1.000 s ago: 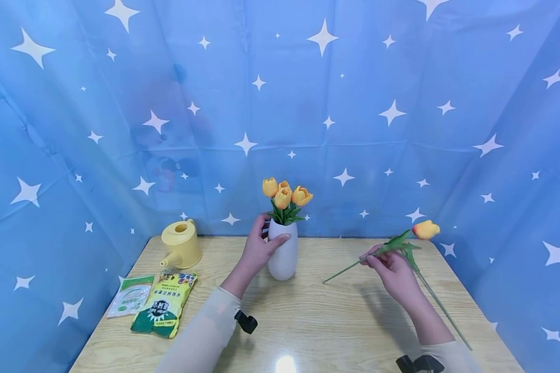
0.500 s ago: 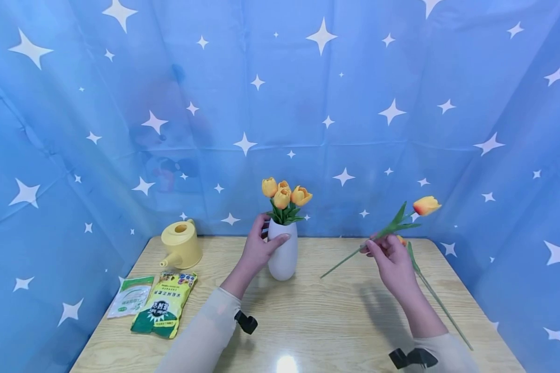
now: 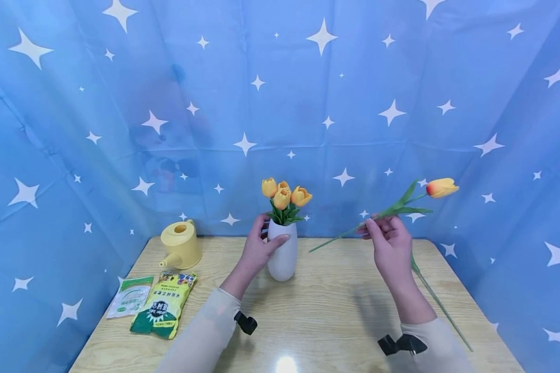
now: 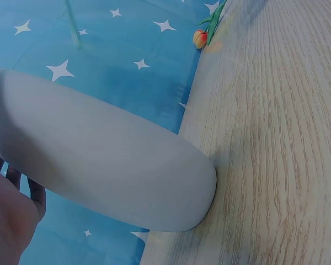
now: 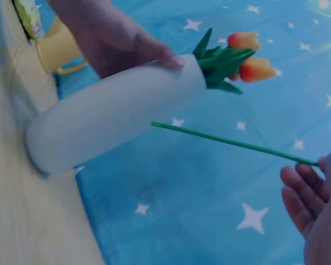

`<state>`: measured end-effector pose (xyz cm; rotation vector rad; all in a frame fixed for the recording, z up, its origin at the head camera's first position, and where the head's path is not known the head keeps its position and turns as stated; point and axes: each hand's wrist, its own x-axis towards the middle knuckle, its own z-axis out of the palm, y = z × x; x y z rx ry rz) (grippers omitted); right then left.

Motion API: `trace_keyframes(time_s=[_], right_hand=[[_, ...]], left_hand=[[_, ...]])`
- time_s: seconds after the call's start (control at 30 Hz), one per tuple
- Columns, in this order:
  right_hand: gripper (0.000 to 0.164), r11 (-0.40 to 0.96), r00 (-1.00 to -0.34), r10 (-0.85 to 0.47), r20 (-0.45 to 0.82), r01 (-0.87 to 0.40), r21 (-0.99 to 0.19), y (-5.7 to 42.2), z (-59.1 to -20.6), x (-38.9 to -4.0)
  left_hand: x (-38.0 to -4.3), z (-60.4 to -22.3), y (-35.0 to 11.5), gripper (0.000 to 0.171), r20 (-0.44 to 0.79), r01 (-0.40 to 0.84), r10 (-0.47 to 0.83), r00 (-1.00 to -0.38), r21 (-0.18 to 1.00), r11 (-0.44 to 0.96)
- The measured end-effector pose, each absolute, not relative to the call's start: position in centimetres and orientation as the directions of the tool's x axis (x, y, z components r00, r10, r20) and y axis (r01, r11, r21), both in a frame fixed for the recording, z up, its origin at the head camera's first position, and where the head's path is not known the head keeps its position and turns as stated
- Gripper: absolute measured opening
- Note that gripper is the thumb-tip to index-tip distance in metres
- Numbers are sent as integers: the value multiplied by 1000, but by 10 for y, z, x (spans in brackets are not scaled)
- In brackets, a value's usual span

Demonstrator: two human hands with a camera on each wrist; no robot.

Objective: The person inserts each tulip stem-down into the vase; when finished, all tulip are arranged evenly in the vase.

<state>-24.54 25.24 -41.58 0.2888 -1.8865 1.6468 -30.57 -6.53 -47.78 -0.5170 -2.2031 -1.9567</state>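
A white vase (image 3: pixel 283 256) stands upright on the table, and several yellow-orange tulips (image 3: pixel 282 198) with green leaves rise from its mouth. My left hand (image 3: pixel 255 249) grips the upper part of the vase, thumb across the front. To the right, my right hand (image 3: pixel 393 249) pinches the green stem of a single tulip (image 3: pixel 442 187) above the table. Its blossom points to the upper right and its bare stem end (image 5: pixel 160 125) points toward the vase, apart from it in the right wrist view. Another tulip (image 3: pixel 441 306) lies on the table behind the right forearm, its blossom hidden in the head view.
At the left of the wooden table (image 3: pixel 326 321) stands a yellow watering can (image 3: pixel 182 246). Before it lie a yellow-green bag (image 3: pixel 164 304) and a white-green packet (image 3: pixel 130 296). A blue curtain with white stars (image 3: pixel 345 103) hangs close behind the table.
My right hand has lifted the tulip up, its stem end moving left toward the vase and its blossom rising to the right. The left hand and vase stay still.
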Motion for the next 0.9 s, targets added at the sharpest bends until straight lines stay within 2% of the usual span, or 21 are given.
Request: trace_keyframes(time_s=[0.3, 0.53, 0.63, 0.9], right_hand=[[17, 140, -740, 247, 625, -611, -779, 239, -387, -249], [27, 35, -706, 286, 648, -668, -743, 227, -369, -252], [23, 6, -697, 290, 656, -684, -730, 223, -364, -253], [25, 34, -687, 258, 679, -696, -717, 212, -356, -257]], left_hand=[[-307, -479, -66, 63, 345, 360, 157, -926, 929, 84], [-306, -479, -66, 64, 340, 356, 152, -928, 930, 88], [-306, -480, -66, 64, 339, 355, 153, -928, 930, 92], [-307, -480, -66, 68, 340, 356, 153, -928, 930, 94]])
